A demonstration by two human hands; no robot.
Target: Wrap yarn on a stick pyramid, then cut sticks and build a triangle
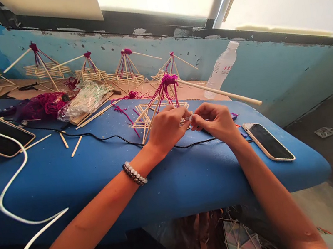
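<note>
The small white piece [190, 117] is between your two hands, just in front of the yarn-topped stick frame [169, 80] and above the blue table [99, 181] — too small to tell what it is made of. Your left hand [166, 125] grips it between thumb and forefinger, with bracelets [134, 173] around that wrist. Your right hand [216, 120] meets it from the other side, fingertips pinched on the same piece, almost touching your left ones. The frame stands on the table, partly hidden by your left hand; its long stick [220, 92] slants out from the purple knot, above your right hand. A black cable [118, 137] crosses the table and passes beneath your hands. To the right of your right hand lies a phone [269, 142], screen up. Farther back you have a plastic bottle [222, 69] by the wall and a row of similar frames [126, 52] — with a bag of sticks [86, 99] and heaped purple yarn [48, 106] in front, toward the left.
</note>
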